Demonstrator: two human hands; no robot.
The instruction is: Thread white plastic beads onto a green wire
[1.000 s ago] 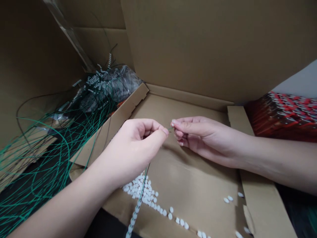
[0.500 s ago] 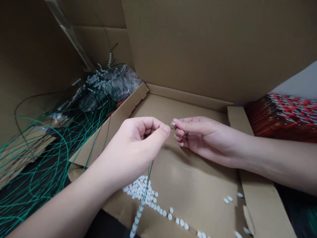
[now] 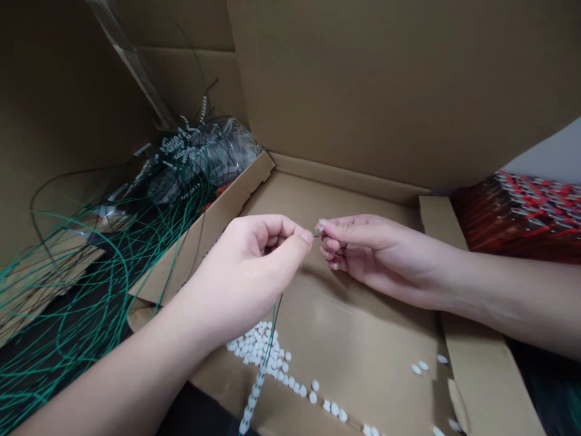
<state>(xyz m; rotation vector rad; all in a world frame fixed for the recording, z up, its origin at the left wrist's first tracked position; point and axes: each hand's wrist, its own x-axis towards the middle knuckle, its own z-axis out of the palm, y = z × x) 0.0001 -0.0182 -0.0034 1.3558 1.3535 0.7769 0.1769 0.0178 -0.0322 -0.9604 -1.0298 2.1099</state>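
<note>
Cardboard walls enclose a flat cardboard tray (image 3: 363,339) strewn with loose white beads (image 3: 263,351). Above it the left hand (image 3: 247,272) pinches a thin green wire (image 3: 272,321) near its tip. The right hand (image 3: 376,254) pinches a tiny bead (image 3: 319,229) against that tip. The wire looks springy and the bead slippery, so each is best gripped close to the end.

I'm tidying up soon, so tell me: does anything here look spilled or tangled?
White beads lie loose on the cardboard tray, with a few strays near its right flap. Green wires sprawl in a tangle left of the tray. Nothing looks damaged.
</note>
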